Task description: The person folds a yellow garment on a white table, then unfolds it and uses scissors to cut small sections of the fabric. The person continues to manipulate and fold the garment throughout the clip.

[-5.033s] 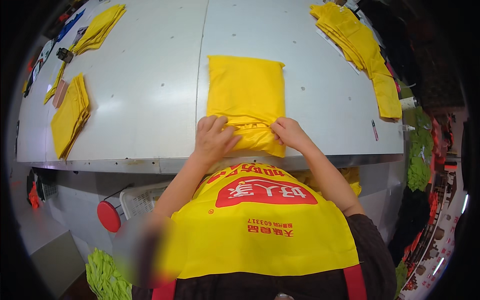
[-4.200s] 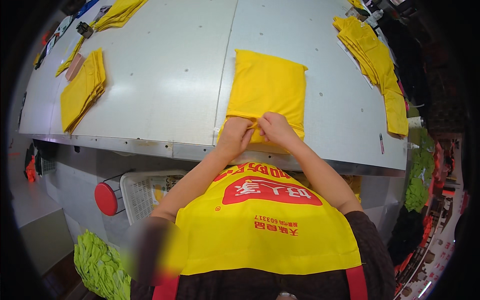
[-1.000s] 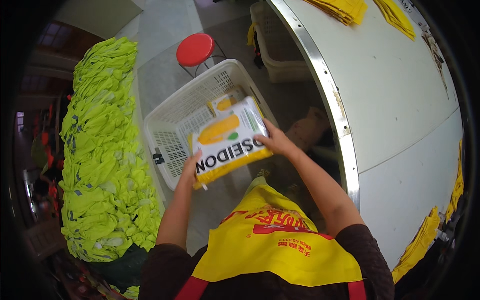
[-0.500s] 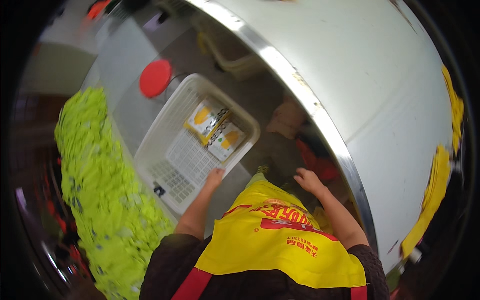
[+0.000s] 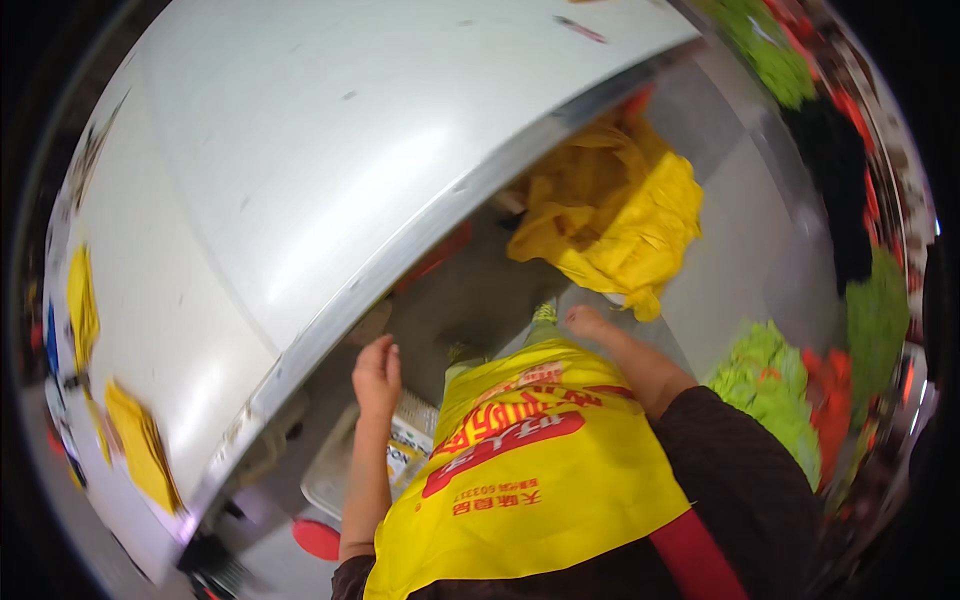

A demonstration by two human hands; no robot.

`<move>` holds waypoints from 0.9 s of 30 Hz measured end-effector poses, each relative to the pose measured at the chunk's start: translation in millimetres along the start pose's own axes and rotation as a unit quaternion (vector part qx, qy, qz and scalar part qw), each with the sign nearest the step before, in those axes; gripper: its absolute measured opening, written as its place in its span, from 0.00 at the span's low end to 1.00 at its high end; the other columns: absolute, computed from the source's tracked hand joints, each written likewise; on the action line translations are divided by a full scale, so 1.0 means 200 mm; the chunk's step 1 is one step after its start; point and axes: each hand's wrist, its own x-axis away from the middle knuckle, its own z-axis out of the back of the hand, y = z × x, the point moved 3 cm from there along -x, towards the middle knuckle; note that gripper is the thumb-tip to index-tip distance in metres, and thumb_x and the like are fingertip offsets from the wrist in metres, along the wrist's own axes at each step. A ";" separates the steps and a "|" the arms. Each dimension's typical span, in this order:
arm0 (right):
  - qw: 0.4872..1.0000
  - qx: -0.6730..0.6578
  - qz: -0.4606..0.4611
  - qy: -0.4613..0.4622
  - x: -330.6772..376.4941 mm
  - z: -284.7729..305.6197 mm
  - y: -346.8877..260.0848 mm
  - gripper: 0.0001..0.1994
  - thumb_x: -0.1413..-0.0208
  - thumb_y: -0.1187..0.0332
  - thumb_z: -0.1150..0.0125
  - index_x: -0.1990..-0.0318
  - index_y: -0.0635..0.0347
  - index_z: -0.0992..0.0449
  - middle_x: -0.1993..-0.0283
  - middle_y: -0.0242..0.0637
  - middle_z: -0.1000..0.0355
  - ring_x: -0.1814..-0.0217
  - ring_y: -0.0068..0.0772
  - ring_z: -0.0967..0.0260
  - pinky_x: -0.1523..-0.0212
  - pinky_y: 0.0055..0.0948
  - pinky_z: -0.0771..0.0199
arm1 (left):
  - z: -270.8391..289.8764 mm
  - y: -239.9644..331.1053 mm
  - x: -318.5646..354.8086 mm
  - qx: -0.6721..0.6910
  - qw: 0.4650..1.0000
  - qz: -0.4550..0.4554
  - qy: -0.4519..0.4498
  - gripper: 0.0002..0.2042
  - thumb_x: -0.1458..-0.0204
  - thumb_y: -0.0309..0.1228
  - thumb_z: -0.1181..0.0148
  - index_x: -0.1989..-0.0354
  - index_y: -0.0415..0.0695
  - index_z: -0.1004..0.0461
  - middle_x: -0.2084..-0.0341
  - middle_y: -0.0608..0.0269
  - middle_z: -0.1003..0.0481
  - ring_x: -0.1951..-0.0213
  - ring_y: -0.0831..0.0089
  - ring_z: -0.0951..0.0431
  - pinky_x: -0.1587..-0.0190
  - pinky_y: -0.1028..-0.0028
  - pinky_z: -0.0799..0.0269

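Two bare hands show: one left hand (image 5: 377, 368) and one right hand (image 5: 588, 321). There is one bench (image 5: 280, 170), one pen (image 5: 582, 30), one yellow apron (image 5: 590, 490), one red stool (image 5: 317, 539), one white basket (image 5: 328, 468) and one large yellow cloth heap (image 5: 645, 215). Yellow cloth stacks (image 5: 140, 445) number at least two, light-green piles (image 5: 765, 380) at least two. At least one packet (image 5: 403, 450) shows; others may be hidden.

On the white table (image 5: 300, 130), toward its right end, a slim pink-and-dark pen (image 5: 581, 29); near its left rim, something blue (image 5: 52, 340), blurred. Below its near edge, toward the left end, a red stool (image 5: 316, 539). Well apart to the table's right, a lime-green cloth heap (image 5: 765, 385), orange-red cloth (image 5: 828, 410) just beside, and black cloth (image 5: 833, 180).
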 end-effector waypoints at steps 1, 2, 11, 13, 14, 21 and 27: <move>1.000 -0.022 0.011 0.001 0.04 -0.06 0.13 0.11 0.55 0.63 0.45 0.67 0.58 0.24 0.64 0.46 0.27 0.60 0.49 0.31 0.58 0.38 0.31 | -0.03 0.17 -0.14 -0.030 0.996 -0.079 0.017 0.08 0.51 0.25 0.44 0.63 0.40 0.26 0.68 0.53 0.26 0.65 0.59 0.25 0.60 0.67 0.29; 0.999 -0.039 0.026 0.001 0.08 -0.14 0.24 0.11 0.55 0.63 0.45 0.67 0.58 0.24 0.64 0.46 0.27 0.60 0.50 0.31 0.58 0.38 0.31 | -0.07 0.36 -0.27 -0.035 0.987 -0.153 0.024 0.08 0.52 0.24 0.43 0.62 0.40 0.27 0.67 0.54 0.26 0.62 0.58 0.26 0.58 0.67 0.31; 0.994 -0.044 -0.099 0.031 -0.22 0.13 1.00 0.17 0.55 0.65 0.46 0.56 0.57 0.28 0.62 0.50 0.28 0.59 0.52 0.31 0.58 0.42 0.31 | -0.80 0.89 -1.05 -0.219 0.956 -0.191 0.033 0.30 0.55 0.38 0.40 0.44 0.38 0.40 0.45 0.43 0.42 0.41 0.47 0.47 0.41 0.58 0.50; 0.986 -0.078 -0.139 0.046 -0.40 0.39 1.08 0.16 0.54 0.64 0.47 0.57 0.61 0.28 0.57 0.50 0.29 0.53 0.49 0.32 0.54 0.42 0.32 | -0.86 0.97 -1.08 -0.207 0.965 -0.155 0.033 0.32 0.56 0.39 0.40 0.43 0.37 0.42 0.44 0.43 0.43 0.40 0.48 0.47 0.40 0.57 0.51; 0.984 -0.096 -0.129 0.082 -0.54 0.40 1.22 0.15 0.54 0.66 0.49 0.57 0.60 0.29 0.58 0.50 0.29 0.53 0.50 0.32 0.53 0.43 0.32 | -0.86 0.93 -1.08 -0.231 0.956 -0.176 0.054 0.31 0.55 0.38 0.42 0.42 0.38 0.42 0.43 0.43 0.44 0.40 0.49 0.47 0.40 0.57 0.52; 0.917 0.318 -0.189 0.148 -1.07 0.65 1.63 0.18 0.45 0.66 0.58 0.47 0.53 0.32 0.37 0.44 0.45 0.34 0.46 0.52 0.44 0.52 0.48 | -0.92 0.96 -1.10 -0.230 0.962 -0.145 0.020 0.30 0.48 0.46 0.52 0.42 0.37 0.42 0.42 0.46 0.47 0.40 0.54 0.45 0.40 0.60 0.49; 0.949 -0.173 -0.120 0.236 -1.02 0.89 1.64 0.15 0.48 0.71 0.54 0.53 0.57 0.28 0.52 0.47 0.31 0.48 0.42 0.35 0.50 0.36 0.38 | -0.92 0.98 -1.11 -0.231 0.961 -0.155 -0.001 0.26 0.46 0.36 0.52 0.40 0.39 0.44 0.41 0.50 0.47 0.39 0.58 0.45 0.39 0.63 0.50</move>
